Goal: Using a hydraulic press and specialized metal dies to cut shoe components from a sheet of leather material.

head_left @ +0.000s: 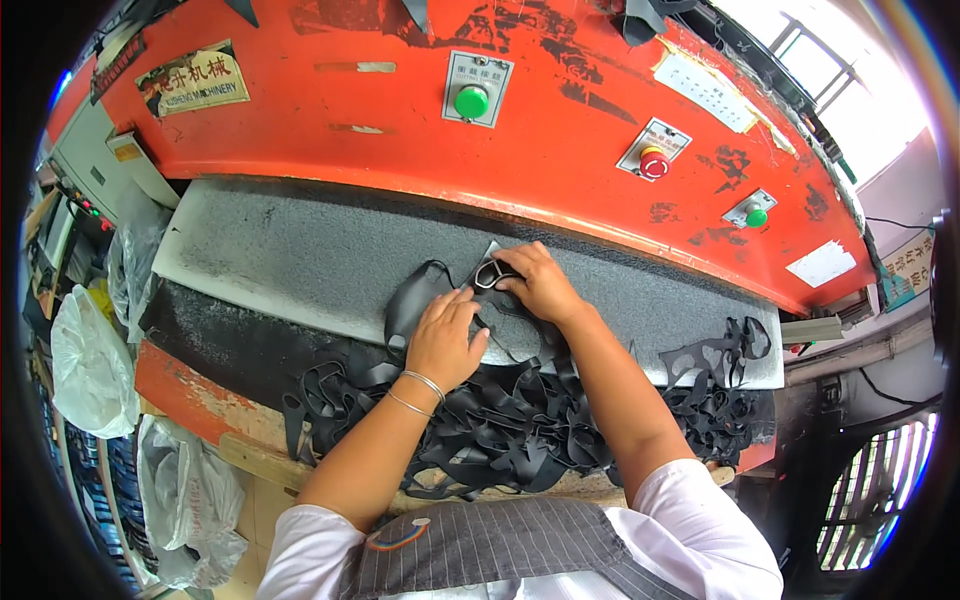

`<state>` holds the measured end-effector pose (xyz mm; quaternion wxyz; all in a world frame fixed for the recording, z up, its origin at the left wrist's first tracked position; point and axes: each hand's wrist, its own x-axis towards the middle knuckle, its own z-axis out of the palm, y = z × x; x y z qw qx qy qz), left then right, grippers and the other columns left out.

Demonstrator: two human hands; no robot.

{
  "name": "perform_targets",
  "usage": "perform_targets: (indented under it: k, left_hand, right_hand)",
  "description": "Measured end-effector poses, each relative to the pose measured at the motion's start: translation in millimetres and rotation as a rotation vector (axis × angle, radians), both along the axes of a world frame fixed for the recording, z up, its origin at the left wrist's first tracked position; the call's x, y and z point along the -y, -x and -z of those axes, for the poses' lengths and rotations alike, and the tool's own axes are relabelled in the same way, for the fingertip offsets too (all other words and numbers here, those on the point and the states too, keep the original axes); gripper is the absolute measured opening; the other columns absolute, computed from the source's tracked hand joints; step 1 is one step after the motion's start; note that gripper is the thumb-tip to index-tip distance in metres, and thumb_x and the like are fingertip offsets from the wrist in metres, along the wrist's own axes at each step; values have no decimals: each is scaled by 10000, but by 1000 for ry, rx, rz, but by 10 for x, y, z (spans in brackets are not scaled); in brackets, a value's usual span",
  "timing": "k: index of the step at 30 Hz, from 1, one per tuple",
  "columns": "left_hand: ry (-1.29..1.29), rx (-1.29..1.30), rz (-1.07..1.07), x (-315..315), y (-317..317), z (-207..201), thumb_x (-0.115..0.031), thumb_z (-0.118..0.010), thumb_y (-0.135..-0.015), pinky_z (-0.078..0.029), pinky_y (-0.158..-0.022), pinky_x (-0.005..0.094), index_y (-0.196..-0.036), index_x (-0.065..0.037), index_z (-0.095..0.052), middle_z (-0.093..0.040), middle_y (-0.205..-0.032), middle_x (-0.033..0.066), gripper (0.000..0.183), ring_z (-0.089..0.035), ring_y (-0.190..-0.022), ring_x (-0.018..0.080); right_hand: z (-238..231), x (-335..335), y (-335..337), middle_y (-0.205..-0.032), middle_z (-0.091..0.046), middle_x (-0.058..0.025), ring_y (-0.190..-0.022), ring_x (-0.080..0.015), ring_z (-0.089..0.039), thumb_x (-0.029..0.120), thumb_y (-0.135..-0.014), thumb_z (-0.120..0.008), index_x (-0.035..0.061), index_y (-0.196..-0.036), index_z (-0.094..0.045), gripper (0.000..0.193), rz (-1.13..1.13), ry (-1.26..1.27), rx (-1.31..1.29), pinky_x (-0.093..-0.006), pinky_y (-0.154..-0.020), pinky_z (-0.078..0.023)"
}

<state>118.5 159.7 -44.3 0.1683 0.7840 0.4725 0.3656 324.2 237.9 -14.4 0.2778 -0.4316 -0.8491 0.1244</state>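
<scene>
While L hand point(443, 340) presses black sheet point(420, 295) flat, R hand point(538, 283) pinches cutting die point(488, 276).

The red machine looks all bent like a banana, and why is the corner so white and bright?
In the head view, the fisheye lens bends the straight red machine toward the rim, and black borders ring the picture. The window at top right is washed out by daylight glare. The middle stays sharp: both the left hand and right hand on the black material look clear.

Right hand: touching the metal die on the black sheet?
Touching. The head view shows the right hand with fingertips on the small metal die, no gap between them, as it rests on the black sheet.
</scene>
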Motion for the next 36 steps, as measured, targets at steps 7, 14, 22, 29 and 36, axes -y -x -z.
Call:
perform_targets:
  k: [7,14,22,29,36]
  left_hand:
    - [-18,74,8,-70,57,-73,-173,-707,-778,-410,-1028,431,-1013,-18,-612,-613,-1234,180,297,-522,-1206,347]
    - [42,131,-82,-206,426,-436,-194,-697,-821,-475,-861,398,-868,-52,-672,-675,-996,139,152,-601,-978,346]
    - [-665,15,-120,-736,227,-1502,-196,-610,-893,-423,-660,415,-711,-28,-559,-530,-721,133,254,-520,-741,342]
    - [81,-104,95,315,646,-988,-299,-583,-906,-468,-712,471,-704,-47,-572,-572,-792,163,324,-564,-796,364]
    - [347,-242,15,2107,882,-210,-337,-609,-875,-506,-718,401,-792,-115,-713,-633,-796,59,258,-615,-817,262]
  right_hand:
    - [-81,9,-16,-1153,-631,-128,-1060,-337,-553,136,-742,-769,86,-1256,-592,546,-32,9,-2,-403,-931,-463]
    - [-708,505,-611,-1293,-565,-147,-1199,-294,-515,145,-835,-718,42,-1246,-589,443,487,-572,-294,-427,-995,-425]
    - [-1356,252,-1795,-1551,-44,-326,-1462,-413,-82,515,-1001,-382,-29,-1503,-173,769,1130,-904,-467,-490,-1173,-111]
    - [-1091,687,-1952,-1551,-190,-239,-1441,-324,-209,366,-1007,-486,-31,-1496,-202,690,1024,-735,-624,-416,-1168,-177]
    - [-1027,760,-810,-1402,-444,-140,-1250,-247,-472,182,-965,-589,18,-1376,-460,461,615,-632,-708,-378,-1066,-360]
